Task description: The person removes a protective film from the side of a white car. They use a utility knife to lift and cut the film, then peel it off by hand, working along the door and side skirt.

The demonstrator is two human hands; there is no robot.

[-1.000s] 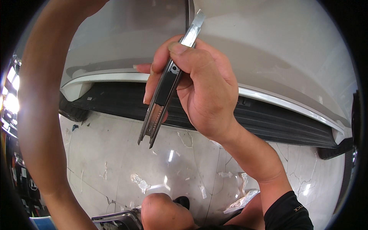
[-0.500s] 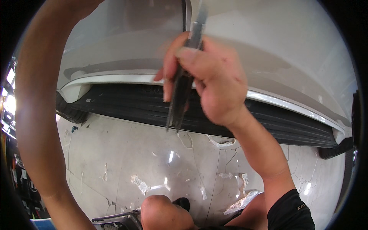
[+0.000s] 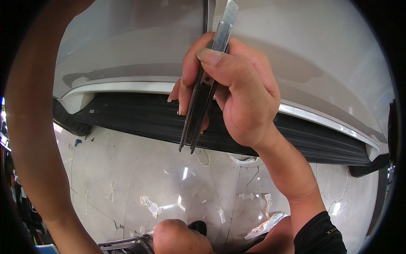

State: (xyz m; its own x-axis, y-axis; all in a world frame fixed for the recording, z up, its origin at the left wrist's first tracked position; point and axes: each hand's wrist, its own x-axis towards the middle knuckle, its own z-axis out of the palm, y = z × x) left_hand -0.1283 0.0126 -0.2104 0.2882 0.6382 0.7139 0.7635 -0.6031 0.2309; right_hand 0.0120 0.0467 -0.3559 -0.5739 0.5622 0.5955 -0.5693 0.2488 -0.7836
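Note:
My right hand (image 3: 249, 89) is closed around a snap-off utility knife (image 3: 202, 101), held in front of the car's side. Its blade (image 3: 229, 13) sticks out of the upper end, pointing up and slightly right. The thumb presses on the upper part of the dark handle, and the handle's open-channelled end points down. Behind the knife is the light-coloured car body (image 3: 313, 55), with the vertical seam (image 3: 205, 15) just above the hand. My left arm (image 3: 36, 118) reaches up along the left edge, and its hand lies beyond the top of the picture.
A black ribbed running board (image 3: 321, 142) with a pale trim strip spans the car's lower side. Scraps of film (image 3: 151, 206) lie on the shiny tiled floor (image 3: 114, 165). A larger crumpled sheet (image 3: 266, 225) is by my leg. At lower left a metal-framed object (image 3: 127, 244) stands close to my knee.
My right hand, blurred before, now appears sharp, with the knife still gripped. The knife's lower end sits slightly lower and further left. My left arm has shifted left in view.

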